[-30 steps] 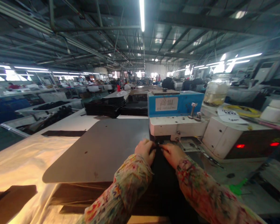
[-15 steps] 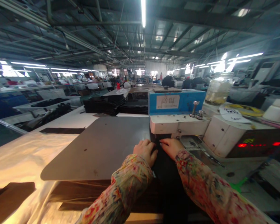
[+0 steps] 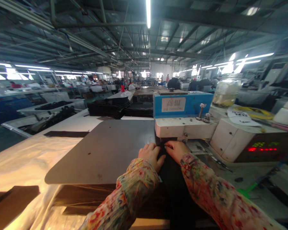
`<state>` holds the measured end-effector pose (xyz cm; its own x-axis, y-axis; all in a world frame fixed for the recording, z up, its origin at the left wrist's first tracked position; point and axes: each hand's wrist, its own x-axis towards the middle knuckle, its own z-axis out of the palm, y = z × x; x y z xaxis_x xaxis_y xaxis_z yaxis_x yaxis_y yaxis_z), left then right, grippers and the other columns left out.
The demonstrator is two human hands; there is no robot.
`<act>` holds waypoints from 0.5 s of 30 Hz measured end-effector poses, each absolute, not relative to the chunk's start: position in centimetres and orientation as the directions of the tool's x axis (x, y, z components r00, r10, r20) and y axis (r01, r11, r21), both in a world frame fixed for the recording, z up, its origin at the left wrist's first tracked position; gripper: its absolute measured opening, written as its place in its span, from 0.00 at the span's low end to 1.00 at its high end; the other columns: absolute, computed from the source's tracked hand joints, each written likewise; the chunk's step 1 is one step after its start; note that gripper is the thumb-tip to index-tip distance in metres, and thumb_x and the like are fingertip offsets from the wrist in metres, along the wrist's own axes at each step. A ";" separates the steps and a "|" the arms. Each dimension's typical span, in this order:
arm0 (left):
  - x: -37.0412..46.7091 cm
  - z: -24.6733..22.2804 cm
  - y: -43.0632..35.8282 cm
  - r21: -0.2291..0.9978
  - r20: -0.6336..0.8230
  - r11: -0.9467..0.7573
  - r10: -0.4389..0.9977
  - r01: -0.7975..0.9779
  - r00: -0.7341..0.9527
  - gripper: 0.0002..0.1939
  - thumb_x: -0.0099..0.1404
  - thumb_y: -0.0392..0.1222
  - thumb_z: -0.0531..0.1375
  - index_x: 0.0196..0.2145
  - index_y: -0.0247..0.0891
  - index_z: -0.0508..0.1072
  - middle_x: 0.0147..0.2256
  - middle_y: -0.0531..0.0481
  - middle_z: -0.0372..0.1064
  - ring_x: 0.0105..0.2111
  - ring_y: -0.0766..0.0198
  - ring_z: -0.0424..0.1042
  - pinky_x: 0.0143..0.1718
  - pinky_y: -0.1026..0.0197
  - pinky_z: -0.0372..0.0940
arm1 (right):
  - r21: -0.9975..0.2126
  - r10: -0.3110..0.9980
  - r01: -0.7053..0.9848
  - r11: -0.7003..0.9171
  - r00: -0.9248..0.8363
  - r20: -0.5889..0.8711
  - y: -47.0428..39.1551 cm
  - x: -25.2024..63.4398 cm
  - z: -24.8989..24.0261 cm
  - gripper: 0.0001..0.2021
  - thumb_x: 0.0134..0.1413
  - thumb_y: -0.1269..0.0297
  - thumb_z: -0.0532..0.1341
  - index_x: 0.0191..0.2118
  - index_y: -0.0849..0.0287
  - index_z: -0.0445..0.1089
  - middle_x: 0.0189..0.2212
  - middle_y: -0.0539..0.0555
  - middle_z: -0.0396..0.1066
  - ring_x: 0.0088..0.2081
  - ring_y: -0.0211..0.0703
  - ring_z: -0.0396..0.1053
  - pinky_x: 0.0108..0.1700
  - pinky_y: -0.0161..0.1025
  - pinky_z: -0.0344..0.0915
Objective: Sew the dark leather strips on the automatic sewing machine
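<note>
My left hand [image 3: 151, 155] and my right hand [image 3: 177, 150] sit side by side on a strip of black material [image 3: 172, 179], pinching its far end right under the head of a white and blue machine [image 3: 183, 116]. Both hands touch the strip just in front of the machine's opening. Both arms wear floral sleeves. The strip runs back toward me between my forearms. To the left lies a large grey work plate [image 3: 105, 150].
A red-lit control box [image 3: 254, 143] stands at the right with a glass jar [image 3: 225, 91] and a white tub [image 3: 286, 115] behind it. Stacks of black pieces [image 3: 110, 107] lie farther back. A dark piece [image 3: 12, 199] lies at the near left. People work in the distance.
My hands have shifted slightly forward, toward the machine's head, still holding the black strip. The display on the control box now shows more red digits.
</note>
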<state>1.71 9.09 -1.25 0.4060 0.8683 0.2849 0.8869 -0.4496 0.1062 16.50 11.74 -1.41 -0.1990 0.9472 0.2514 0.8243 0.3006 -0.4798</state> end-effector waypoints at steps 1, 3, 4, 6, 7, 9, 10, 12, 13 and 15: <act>1.7 -1.2 9.1 0.106 0.282 -0.450 0.869 0.887 0.407 0.17 0.57 0.52 0.48 0.41 0.43 0.63 0.38 0.49 0.60 0.40 0.56 0.58 0.36 0.54 0.58 | -0.473 0.950 0.832 0.291 -0.193 0.246 11.7 16.4 -1.3 0.10 0.48 0.68 0.53 0.36 0.59 0.69 0.31 0.52 0.71 0.33 0.38 0.67 0.34 0.31 0.60; 1.7 -1.2 9.0 0.108 0.271 -0.456 0.868 0.883 0.415 0.18 0.57 0.52 0.48 0.42 0.43 0.63 0.39 0.48 0.59 0.40 0.56 0.58 0.36 0.54 0.58 | -0.447 0.954 0.852 0.273 -0.180 0.239 11.7 16.3 -1.2 0.09 0.47 0.67 0.54 0.35 0.59 0.69 0.31 0.52 0.71 0.33 0.38 0.67 0.33 0.31 0.60; 1.7 -1.1 9.0 0.107 0.266 -0.460 0.868 0.882 0.420 0.18 0.57 0.52 0.48 0.42 0.44 0.63 0.39 0.48 0.59 0.40 0.56 0.58 0.36 0.54 0.58 | -0.431 0.956 0.863 0.264 -0.175 0.236 11.6 16.2 -1.1 0.09 0.47 0.67 0.54 0.35 0.59 0.69 0.30 0.52 0.71 0.32 0.39 0.67 0.32 0.31 0.59; 1.7 -1.1 8.9 0.104 0.264 -0.469 0.863 0.877 0.431 0.18 0.58 0.52 0.47 0.43 0.44 0.63 0.40 0.49 0.59 0.40 0.56 0.57 0.36 0.53 0.58 | -0.403 0.957 0.879 0.256 -0.171 0.235 11.6 16.1 -0.9 0.08 0.47 0.67 0.54 0.34 0.59 0.69 0.29 0.52 0.71 0.32 0.39 0.67 0.31 0.32 0.59; 1.7 -1.1 8.9 0.104 0.266 -0.473 0.861 0.875 0.433 0.17 0.58 0.52 0.47 0.43 0.44 0.63 0.40 0.49 0.59 0.40 0.56 0.57 0.36 0.53 0.58 | -0.394 0.956 0.882 0.259 -0.175 0.237 11.5 16.1 -0.9 0.08 0.47 0.67 0.54 0.34 0.59 0.69 0.29 0.52 0.71 0.32 0.39 0.67 0.31 0.32 0.59; 1.7 -1.0 8.9 0.110 0.268 -0.479 0.858 0.871 0.438 0.17 0.58 0.51 0.47 0.43 0.45 0.63 0.40 0.49 0.59 0.41 0.56 0.57 0.37 0.53 0.58 | -0.381 0.954 0.886 0.264 -0.181 0.241 11.5 16.0 -0.8 0.08 0.48 0.68 0.54 0.34 0.59 0.68 0.30 0.52 0.71 0.32 0.39 0.67 0.31 0.32 0.58; 1.7 -0.9 8.9 0.115 0.262 -0.483 0.857 0.868 0.443 0.17 0.58 0.51 0.47 0.43 0.45 0.63 0.40 0.49 0.59 0.41 0.56 0.57 0.37 0.53 0.58 | -0.376 0.953 0.888 0.267 -0.183 0.243 11.5 15.9 -0.8 0.08 0.48 0.68 0.54 0.34 0.59 0.68 0.30 0.52 0.70 0.32 0.39 0.67 0.31 0.32 0.58; 1.7 -0.9 8.8 0.126 0.248 -0.488 0.859 0.864 0.449 0.17 0.58 0.51 0.48 0.43 0.44 0.63 0.40 0.49 0.59 0.41 0.56 0.57 0.37 0.54 0.58 | -0.366 0.951 0.891 0.269 -0.185 0.248 11.4 15.8 -0.9 0.08 0.48 0.68 0.54 0.33 0.59 0.68 0.30 0.52 0.70 0.32 0.39 0.66 0.31 0.31 0.58; 1.6 -0.9 8.8 0.130 0.247 -0.490 0.858 0.862 0.450 0.17 0.58 0.50 0.48 0.43 0.44 0.63 0.40 0.49 0.59 0.41 0.56 0.57 0.38 0.54 0.58 | -0.360 0.950 0.893 0.269 -0.185 0.252 11.4 15.8 -0.9 0.08 0.48 0.68 0.54 0.33 0.59 0.68 0.30 0.52 0.70 0.32 0.39 0.66 0.31 0.31 0.58; 1.6 -0.9 8.8 0.136 0.257 -0.492 0.856 0.860 0.449 0.17 0.58 0.50 0.48 0.43 0.44 0.63 0.40 0.49 0.59 0.41 0.57 0.57 0.38 0.54 0.57 | -0.347 0.948 0.898 0.272 -0.187 0.259 11.4 15.8 -1.0 0.07 0.48 0.68 0.53 0.33 0.59 0.68 0.30 0.52 0.70 0.32 0.39 0.66 0.31 0.31 0.58</act>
<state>1.58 8.75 -0.91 0.4485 0.8559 0.2574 0.8601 -0.4916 0.1360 15.79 11.38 -0.99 -0.1869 0.9476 0.2592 0.8978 0.2719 -0.3466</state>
